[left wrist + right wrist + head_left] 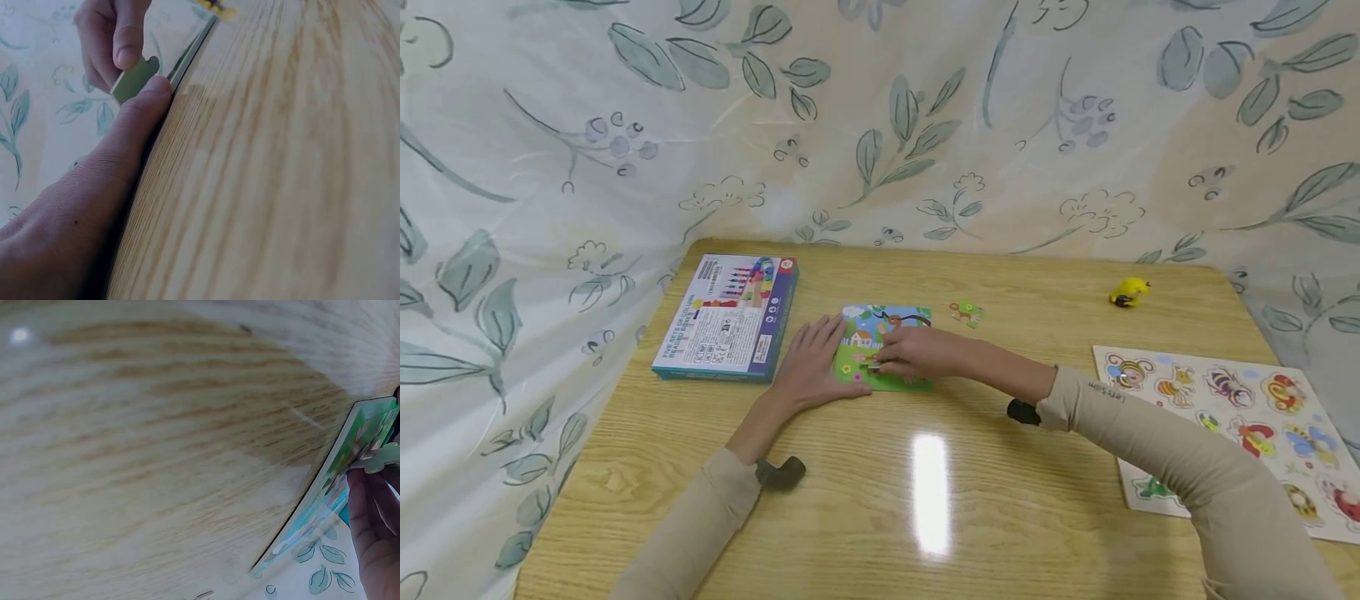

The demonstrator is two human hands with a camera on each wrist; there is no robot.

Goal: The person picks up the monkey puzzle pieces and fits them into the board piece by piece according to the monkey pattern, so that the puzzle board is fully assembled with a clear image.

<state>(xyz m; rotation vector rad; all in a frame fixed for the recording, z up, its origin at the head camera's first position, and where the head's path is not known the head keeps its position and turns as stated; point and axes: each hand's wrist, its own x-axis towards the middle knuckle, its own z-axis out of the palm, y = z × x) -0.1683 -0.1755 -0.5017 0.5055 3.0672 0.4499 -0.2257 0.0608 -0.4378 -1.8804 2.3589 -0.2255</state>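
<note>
A small, colourful jigsaw puzzle board [855,315] with a house and tree picture lies mid-table in the head view. My left hand [812,364] rests flat at its left side, fingers extended and the thumb along the lower edge. Over the board, my right hand [916,353] pinches a jigsaw piece [135,81] between thumb and fingers. In the right wrist view that piece [376,459] stands tilted against the picture; part of it is hidden by the fingers. Another jigsaw piece [967,313], green with brown, lies just right of the board.
A boxed bead set [726,321] lies left of the left hand. Toward the back right sits a small yellow toy [1129,292]. A white board with insect pictures [1217,408] lies at the right, partly under the right sleeve. Patterned cloth [880,125] hangs behind the table.
</note>
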